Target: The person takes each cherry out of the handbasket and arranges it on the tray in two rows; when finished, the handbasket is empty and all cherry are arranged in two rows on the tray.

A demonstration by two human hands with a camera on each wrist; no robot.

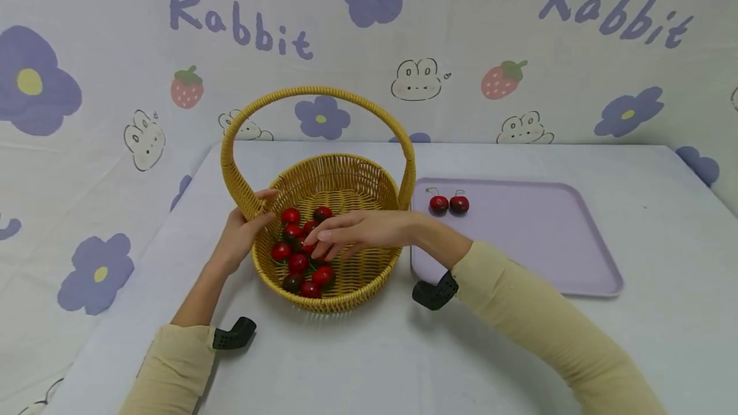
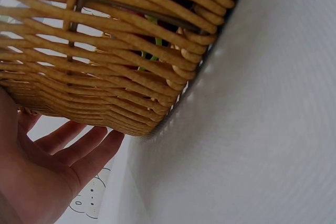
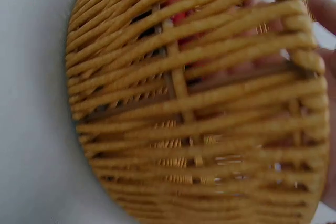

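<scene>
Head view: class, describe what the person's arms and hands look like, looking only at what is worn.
The left sleeve and right sleeve are plain pale yellow-beige. A black, bent attachment with small dots sits at each cuff. The left hand and right hand wear no gloves.

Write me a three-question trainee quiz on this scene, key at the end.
1. How many cherries lie on the tray?
2. True or false: the right hand is over the basket.
3. The left hand holds: A) the tray; B) a cherry; C) the basket.

Key:
1. Two.
2. True.
3. C.
</scene>
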